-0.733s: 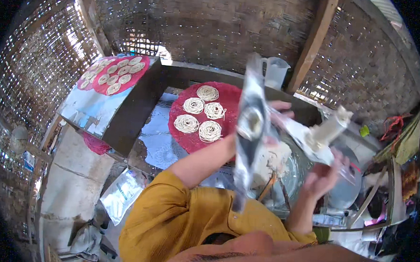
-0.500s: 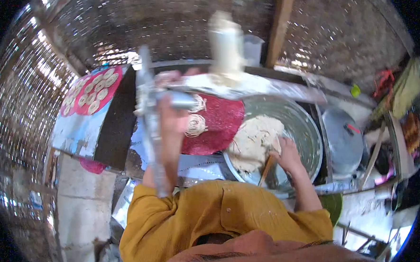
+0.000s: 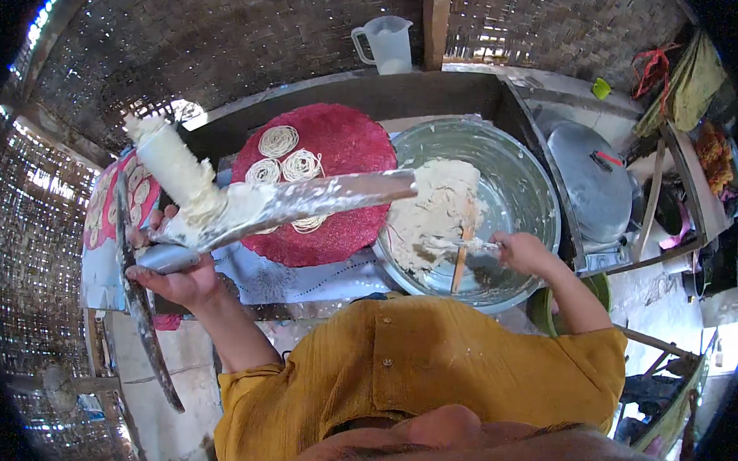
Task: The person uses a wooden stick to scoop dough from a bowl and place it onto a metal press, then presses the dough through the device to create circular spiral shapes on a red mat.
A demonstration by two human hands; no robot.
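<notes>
Left hand (image 3: 174, 279) clamped on dough-smeared metal noodle press (image 3: 245, 207), likely heavy, slippery; right hand (image 3: 522, 251) closed on stick (image 3: 461, 256) in steel dough basin (image 3: 521, 188).

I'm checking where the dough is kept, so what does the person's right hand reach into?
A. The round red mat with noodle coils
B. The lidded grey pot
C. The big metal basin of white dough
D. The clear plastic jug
C: the right hand is over the metal basin, holding a tool in the white dough.
</notes>
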